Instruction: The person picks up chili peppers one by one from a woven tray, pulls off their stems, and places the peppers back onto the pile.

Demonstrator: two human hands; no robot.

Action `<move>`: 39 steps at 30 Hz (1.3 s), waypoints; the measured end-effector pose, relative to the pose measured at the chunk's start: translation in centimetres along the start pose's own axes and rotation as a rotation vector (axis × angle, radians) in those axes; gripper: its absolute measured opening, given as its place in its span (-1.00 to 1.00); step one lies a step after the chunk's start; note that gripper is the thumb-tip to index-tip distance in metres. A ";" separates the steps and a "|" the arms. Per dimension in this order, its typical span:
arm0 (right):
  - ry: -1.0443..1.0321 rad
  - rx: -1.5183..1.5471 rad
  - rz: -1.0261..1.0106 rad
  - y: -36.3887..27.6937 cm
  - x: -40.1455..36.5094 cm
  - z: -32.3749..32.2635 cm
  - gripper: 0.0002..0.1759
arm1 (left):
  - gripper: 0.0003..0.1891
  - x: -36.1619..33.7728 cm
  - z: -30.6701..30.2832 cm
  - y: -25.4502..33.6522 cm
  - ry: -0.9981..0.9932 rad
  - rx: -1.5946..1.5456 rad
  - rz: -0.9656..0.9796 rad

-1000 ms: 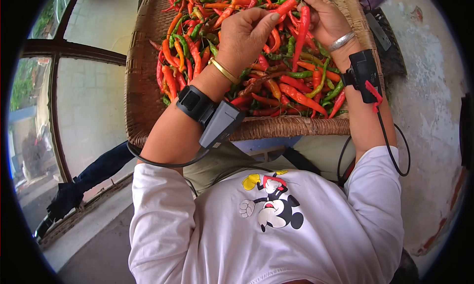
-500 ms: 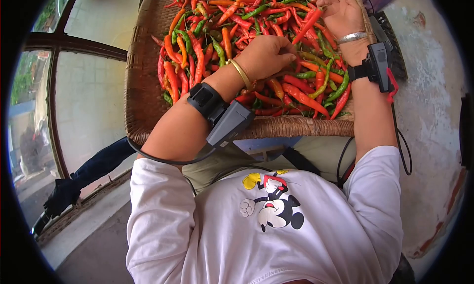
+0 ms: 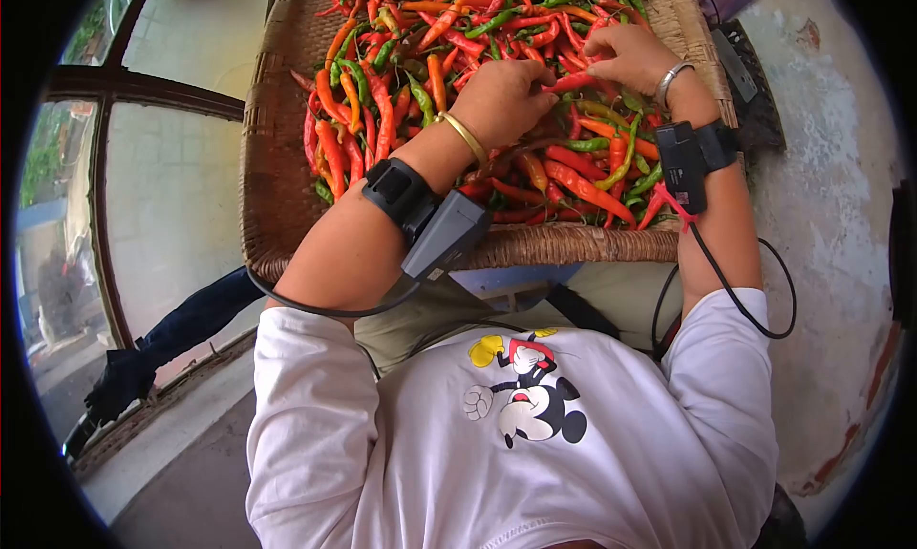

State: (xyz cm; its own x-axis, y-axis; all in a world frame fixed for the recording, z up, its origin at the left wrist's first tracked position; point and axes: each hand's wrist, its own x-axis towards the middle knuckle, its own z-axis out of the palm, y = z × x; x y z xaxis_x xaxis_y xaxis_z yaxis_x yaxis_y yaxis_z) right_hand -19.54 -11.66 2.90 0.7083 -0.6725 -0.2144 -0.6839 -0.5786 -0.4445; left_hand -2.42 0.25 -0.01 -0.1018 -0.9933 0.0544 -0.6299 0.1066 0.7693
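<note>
My left hand (image 3: 504, 102), with a gold bangle at the wrist, is closed with its fingertips at one end of a red chili pepper (image 3: 571, 82). The fingers of my right hand (image 3: 632, 60) pinch the other end, so the pepper lies nearly level between the two hands. A silver bangle circles the right wrist. Below both hands, a heap of red, orange and green chili peppers (image 3: 583, 188) fills much of a woven basket (image 3: 564, 245). The left fingertips are partly hidden behind the hand.
Black devices with cables are strapped to my left forearm (image 3: 447, 234) and right forearm (image 3: 682, 167). A framed window (image 3: 172, 167) stands at the left, with a dark folded umbrella (image 3: 181, 329) by its sill. A worn, stained surface (image 3: 831, 263) lies at the right.
My right hand has come inward and down from an open, palm-up pose and closed on the pepper. The pepper has turned from slanting upward to nearly level. My left hand has barely shifted.
</note>
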 end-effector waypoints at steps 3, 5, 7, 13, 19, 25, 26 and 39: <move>-0.066 0.401 -0.082 -0.6 -0.3 -0.7 -0.82 | -0.73 0.1 0.6 -0.7 0.098 0.074 0.147; -0.069 0.632 -0.118 -1.3 -0.4 -1.0 -0.82 | -0.72 0.2 0.8 -0.9 0.212 0.095 0.205; -0.012 0.623 -0.119 -1.7 -0.2 -0.8 -0.83 | -0.73 0.0 0.5 -0.3 0.200 0.022 0.156; 0.116 0.956 -0.137 -2.3 0.0 -1.0 -0.75 | -0.75 0.1 -0.6 0.8 0.161 -0.028 0.054; 0.275 1.156 -0.052 -4.2 -1.0 -1.1 -0.75 | -0.77 0.0 -0.4 0.9 0.197 -0.057 0.121; 0.122 1.356 -0.070 -3.5 -1.5 -2.0 -0.76 | -0.71 0.1 -0.2 0.6 0.221 -0.206 0.117; 0.123 1.356 -0.069 -3.0 -1.6 -2.5 -0.76 | -0.67 0.4 -0.2 0.4 0.261 -0.293 0.120; 0.407 0.503 0.108 0.9 0.5 -0.5 -0.64 | -0.73 0.7 0.3 -1.0 0.270 -0.286 -0.002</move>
State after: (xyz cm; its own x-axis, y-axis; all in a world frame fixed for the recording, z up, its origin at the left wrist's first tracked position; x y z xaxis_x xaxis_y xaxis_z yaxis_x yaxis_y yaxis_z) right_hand -19.89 -12.77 2.83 0.4500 -0.8928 0.0217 -0.5121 -0.2779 -0.8127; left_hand -2.05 -0.55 -0.91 0.1295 -0.9734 0.1888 -0.3861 0.1258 0.9139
